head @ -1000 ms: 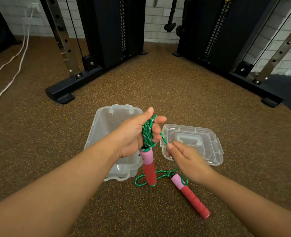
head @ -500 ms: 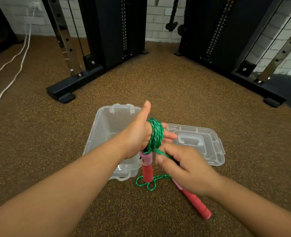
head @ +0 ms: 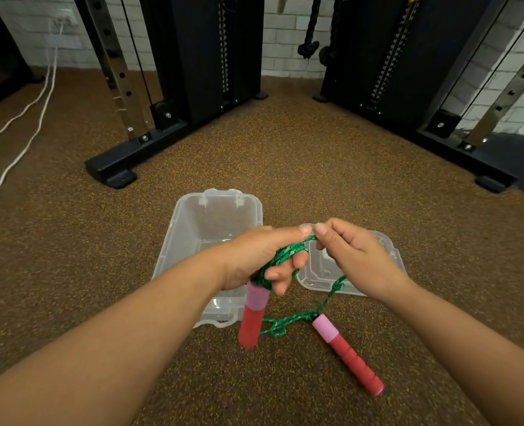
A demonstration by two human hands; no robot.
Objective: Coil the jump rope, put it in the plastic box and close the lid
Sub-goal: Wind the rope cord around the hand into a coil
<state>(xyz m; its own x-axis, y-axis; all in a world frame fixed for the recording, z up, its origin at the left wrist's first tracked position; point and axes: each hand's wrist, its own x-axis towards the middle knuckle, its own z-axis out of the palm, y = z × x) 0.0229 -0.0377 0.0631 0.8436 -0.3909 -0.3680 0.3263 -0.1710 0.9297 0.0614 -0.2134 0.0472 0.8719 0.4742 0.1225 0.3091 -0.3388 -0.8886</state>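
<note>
From the head camera we see the jump rope (head: pixel 288 255), a thin green cord flecked with white, wound in several turns around our left hand (head: pixel 262 261). That hand's grip is closed around the coil, and one handle (head: pixel 253 315), pink at the top and red below, hangs down from it over the near edge of the plastic box (head: pixel 190 241). Our right hand (head: pixel 351 256) pinches the cord between thumb and fingertips just right of the left thumb. From there the loose cord drops with a small knot-like kink to a tangle on the floor (head: pixel 316 167) and ends at the second handle (head: pixel 348 353), which lies flat, near and to the right. The clear box stands open on the speckled brown floor, and its lid (head: pixel 386 250) lies just beside it on the right, partly behind our right hand.
</note>
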